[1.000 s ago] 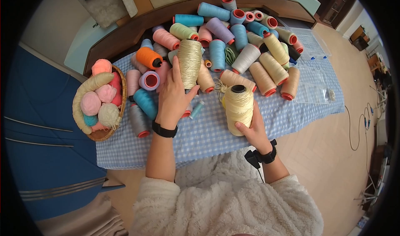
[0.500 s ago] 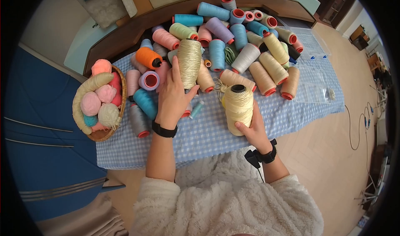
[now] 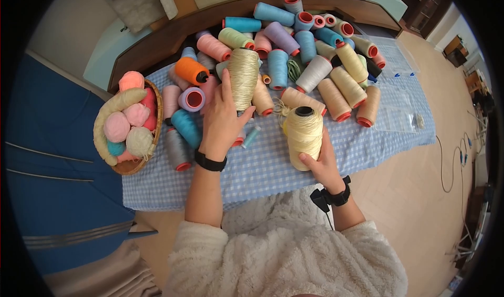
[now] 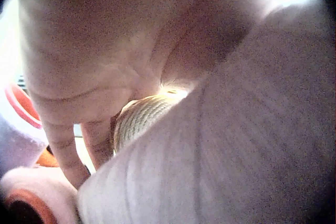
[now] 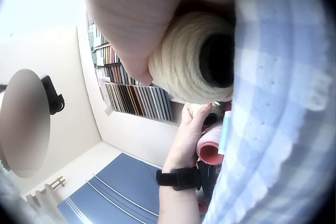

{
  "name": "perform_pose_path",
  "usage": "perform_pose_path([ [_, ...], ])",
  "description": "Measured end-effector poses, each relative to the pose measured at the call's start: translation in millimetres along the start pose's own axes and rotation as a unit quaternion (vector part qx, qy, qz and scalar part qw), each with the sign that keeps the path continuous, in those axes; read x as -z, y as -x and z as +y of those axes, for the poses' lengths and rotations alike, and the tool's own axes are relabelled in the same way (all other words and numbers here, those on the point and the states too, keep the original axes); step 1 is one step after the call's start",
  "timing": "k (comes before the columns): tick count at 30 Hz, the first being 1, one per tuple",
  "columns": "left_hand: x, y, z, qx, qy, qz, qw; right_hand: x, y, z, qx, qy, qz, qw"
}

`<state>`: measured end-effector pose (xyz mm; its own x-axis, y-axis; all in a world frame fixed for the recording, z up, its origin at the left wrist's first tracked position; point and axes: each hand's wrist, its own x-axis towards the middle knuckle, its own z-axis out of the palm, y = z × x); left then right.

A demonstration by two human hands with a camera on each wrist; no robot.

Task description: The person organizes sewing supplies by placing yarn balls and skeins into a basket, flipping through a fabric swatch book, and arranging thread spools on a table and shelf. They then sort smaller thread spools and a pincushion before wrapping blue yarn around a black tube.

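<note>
My left hand [image 3: 218, 126] holds a shiny pale-gold thread cone [image 3: 243, 79] upright among the heaped cones, fingers along its left side and thumb near its base. In the left wrist view the palm and fingers hide most of that cone, leaving a strip of wound thread [image 4: 140, 120]. Closer to the table's front edge, my right hand [image 3: 328, 166] grips a cream yarn cone [image 3: 304, 137] with a black core at the top. Its thumb lies across the front of the yarn. From the right wrist, the cone's hollow black base end [image 5: 218, 60] shows close to the checked cloth.
Many thread cones, such as an orange one [image 3: 190, 70] and a purple one [image 3: 282, 38], crowd the back of the table. A wicker basket [image 3: 156, 100] of yarn balls stands at left. Clear plastic boxes [image 3: 391, 108] lie at right on the blue checked cloth [image 3: 252, 173].
The head view has shifted slightly, moving the whole scene a little to the right. Both hands keep the same hold on their cones.
</note>
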<state>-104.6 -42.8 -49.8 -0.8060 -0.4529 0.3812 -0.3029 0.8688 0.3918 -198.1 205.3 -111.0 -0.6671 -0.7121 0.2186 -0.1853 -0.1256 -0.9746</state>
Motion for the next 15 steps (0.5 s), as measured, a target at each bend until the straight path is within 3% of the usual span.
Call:
perform_pose_path([
  [7,1,0,2,0.016,0.030,-0.015,0.999,3,1,-3,-0.018,-0.029,-0.011,0.999],
  [10,-4,1,-3,-0.032,-0.016,0.036,0.999,6,1,-4,-0.051,-0.088,0.001,0.995],
  [13,-4,1,-2,-0.051,-0.046,0.056,0.996,15,1,-26,-0.165,-0.306,-0.015,0.937],
  [14,0,2,1,0.014,0.024,-0.011,1.000,18,0,-31,-0.157,-0.310,-0.011,0.937],
  [15,1,2,3,0.020,0.025,-0.015,0.999,19,-4,-37,-0.150,-0.315,-0.007,0.937],
])
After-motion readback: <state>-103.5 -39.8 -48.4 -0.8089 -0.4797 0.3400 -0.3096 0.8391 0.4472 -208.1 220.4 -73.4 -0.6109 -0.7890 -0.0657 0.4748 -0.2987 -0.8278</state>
